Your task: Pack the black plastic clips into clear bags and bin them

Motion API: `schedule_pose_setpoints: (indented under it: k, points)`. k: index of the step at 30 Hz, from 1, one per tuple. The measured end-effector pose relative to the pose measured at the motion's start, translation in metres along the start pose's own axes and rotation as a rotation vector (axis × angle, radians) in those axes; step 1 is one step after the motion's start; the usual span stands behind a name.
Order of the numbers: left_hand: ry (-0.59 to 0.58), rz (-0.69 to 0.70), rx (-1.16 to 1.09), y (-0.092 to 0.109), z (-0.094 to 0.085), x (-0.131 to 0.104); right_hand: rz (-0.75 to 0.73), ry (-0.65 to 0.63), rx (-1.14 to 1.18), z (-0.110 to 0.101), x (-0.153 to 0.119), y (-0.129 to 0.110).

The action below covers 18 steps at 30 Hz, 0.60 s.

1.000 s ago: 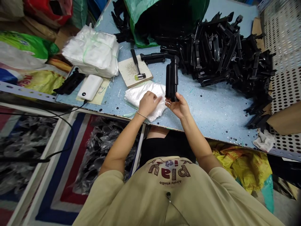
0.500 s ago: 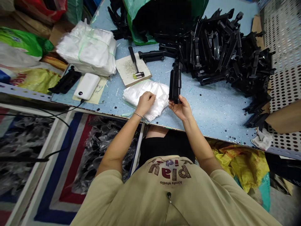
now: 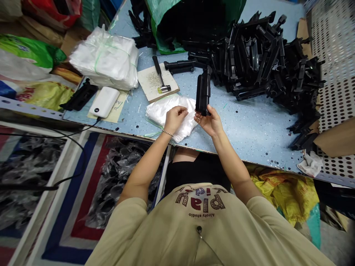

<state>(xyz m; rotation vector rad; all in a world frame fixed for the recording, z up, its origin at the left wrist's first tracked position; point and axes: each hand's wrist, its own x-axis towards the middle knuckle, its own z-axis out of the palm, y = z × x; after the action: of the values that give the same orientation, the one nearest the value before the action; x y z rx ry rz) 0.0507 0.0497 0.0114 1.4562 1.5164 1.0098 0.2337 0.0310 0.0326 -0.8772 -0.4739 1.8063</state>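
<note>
My right hand (image 3: 210,122) grips the lower end of a long black plastic part (image 3: 203,92), which stands out away from me, over the table beside the bags. A stack of clear plastic bags (image 3: 184,127) lies flat in front of me. Over that stack is my left hand (image 3: 175,119), its thumb and fingertips pinched together at the top bag; the exact edge in the pinch is hard to see. Beyond the bags, a small hammer (image 3: 160,77) with a black handle rests on a pale square board (image 3: 146,83).
A big heap of black plastic parts (image 3: 252,59) covers the back right of the blue table (image 3: 235,129), next to a green bag (image 3: 166,22). At the left are a tied bundle of bags (image 3: 108,59) and a white power bank (image 3: 104,102). Wrapped parts fill a striped bin (image 3: 63,214) below.
My left hand has shifted slightly right over the bags. My right hand has brought the black part a little left and closer to it.
</note>
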Motion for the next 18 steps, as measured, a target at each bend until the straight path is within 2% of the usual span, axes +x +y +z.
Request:
schedule_pose_setpoints:
  k: [3,7,14,18]
  points:
    - [0.019,0.069,0.124,0.002,0.002,0.0,0.007,0.024,0.007,-0.003,-0.001,0.001]
    - [0.028,0.076,0.102,0.002,0.001,0.005,0.022,0.047,0.022,-0.003,-0.002,0.001]
    - [-0.036,-0.078,0.018,-0.003,-0.004,0.014,-0.013,-0.006,0.012,0.005,0.002,-0.001]
    - [0.002,-0.106,-0.085,-0.005,-0.002,0.012,-0.013,0.005,0.014,0.012,0.009,-0.003]
